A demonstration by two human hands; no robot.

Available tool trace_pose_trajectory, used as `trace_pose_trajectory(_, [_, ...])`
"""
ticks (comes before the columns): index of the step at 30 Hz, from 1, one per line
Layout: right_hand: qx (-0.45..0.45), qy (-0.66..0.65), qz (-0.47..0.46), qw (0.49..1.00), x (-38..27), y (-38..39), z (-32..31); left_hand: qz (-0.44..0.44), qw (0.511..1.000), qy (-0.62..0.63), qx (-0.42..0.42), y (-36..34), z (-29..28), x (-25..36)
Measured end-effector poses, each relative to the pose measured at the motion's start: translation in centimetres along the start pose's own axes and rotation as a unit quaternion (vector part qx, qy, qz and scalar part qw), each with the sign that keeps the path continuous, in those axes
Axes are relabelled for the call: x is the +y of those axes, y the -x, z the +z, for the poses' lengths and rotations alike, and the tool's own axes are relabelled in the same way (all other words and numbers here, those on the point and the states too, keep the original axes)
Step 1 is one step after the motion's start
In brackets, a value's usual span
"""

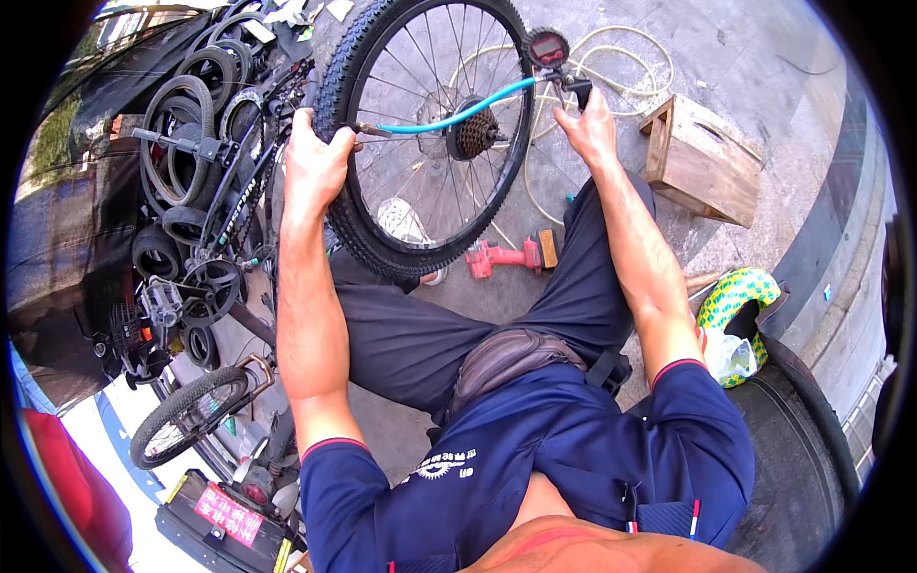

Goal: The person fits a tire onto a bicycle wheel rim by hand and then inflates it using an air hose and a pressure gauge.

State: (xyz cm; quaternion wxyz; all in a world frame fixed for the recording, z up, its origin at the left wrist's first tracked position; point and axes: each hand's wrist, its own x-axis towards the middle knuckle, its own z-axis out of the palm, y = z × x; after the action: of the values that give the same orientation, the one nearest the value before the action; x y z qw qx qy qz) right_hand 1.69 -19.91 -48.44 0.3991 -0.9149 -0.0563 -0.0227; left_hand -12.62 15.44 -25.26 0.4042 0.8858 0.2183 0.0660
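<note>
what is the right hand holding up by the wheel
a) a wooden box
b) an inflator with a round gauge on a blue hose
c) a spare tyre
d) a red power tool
b: the right hand has its grip on the inflator, whose blue hose runs across the wheel to where the left hand holds the rim; the red power tool lies on the ground.

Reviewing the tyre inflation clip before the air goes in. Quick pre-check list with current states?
1. Left hand grips the tyre at the rim: ok.
2. Right hand on the inflator handle: ok.
3. Blue hose runs unkinked across the spokes: ok.
4. Hose end seated on the valve by the left hand: cannot tell.
5. Round gauge in view: ok; its reading: cannot tell.
</note>
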Motion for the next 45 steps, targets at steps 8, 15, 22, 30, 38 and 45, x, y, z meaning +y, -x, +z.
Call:
trace_pose_trajectory(8, [0.031,-0.001,0.042,0.999,-1.0,1.7,1.2,-0.020,1.000,0.018,-0.005,0.7,-0.2,0.2])
trace_pose_trajectory(15, [0.048,0.008,0.031,0.998,-0.6,1.8,1.7,-0.025,0.998,0.038,-0.031,1.4,-0.2,1.1])
trace_pose_trajectory(22, [0.068,0.008,0.023,0.997,-0.7,2.1,1.5,-0.013,0.996,0.077,-0.052,2.3,0.0,1.6])
trace_pose_trajectory(30, [0.131,-0.009,-0.020,0.991,-1.9,2.3,1.1,-0.192,0.927,0.264,-0.184,1.4,-1.3,0.9])
trace_pose_trajectory(38, [0.145,-0.006,-0.019,0.989,-3.0,2.7,0.5,-0.216,0.909,0.306,-0.184,1.9,-1.8,0.3])
trace_pose_trajectory(45, [0.062,0.006,0.004,0.998,-1.8,2.1,3.0,-0.225,0.901,0.327,-0.177,2.2,-1.7,-0.2])
